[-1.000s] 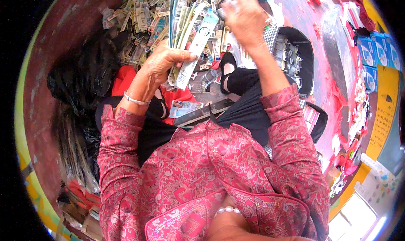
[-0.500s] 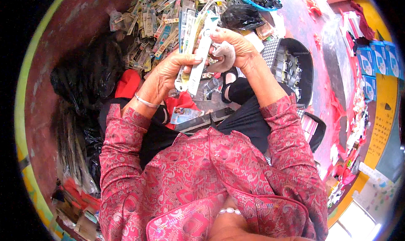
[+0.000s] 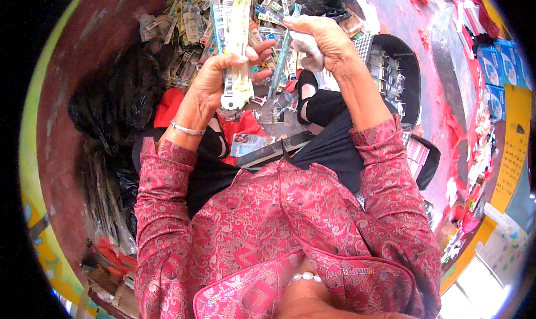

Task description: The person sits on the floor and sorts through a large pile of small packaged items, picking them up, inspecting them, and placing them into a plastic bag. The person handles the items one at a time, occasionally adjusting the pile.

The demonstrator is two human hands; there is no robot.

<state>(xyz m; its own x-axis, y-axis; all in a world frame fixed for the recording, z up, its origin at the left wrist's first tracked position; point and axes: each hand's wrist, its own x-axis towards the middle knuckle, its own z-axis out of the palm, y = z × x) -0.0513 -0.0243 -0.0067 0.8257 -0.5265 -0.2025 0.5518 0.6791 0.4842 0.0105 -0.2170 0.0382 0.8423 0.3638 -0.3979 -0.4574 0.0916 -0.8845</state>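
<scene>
My left hand (image 3: 216, 76) is closed around a few long, flat plastic-wrapped packages (image 3: 234, 45), white, blue and yellowish. Its thumb presses across the front one while the other fingers stretch out behind. To the right, my right hand (image 3: 332, 42) pinches one long slim package (image 3: 282, 62), turned nearly edge-on so that it shows as a narrow greenish strip. A crumpled grey-white cloth (image 3: 307, 50) is bunched in the same palm. Both hands are above the floor, apart from each other.
A big heap of similar packages (image 3: 192, 23) covers the floor beyond my hands. Black plastic bags (image 3: 111, 96) lie at the left. A black case (image 3: 410, 73) with small metallic parts stands at the right, near blue boxes (image 3: 494, 68). Red cloth (image 3: 170, 104) lies by my feet.
My hands have moved apart, the right one going right and slightly up. The front package, held across both hands before, is now in my right hand only and turned edge-on.
</scene>
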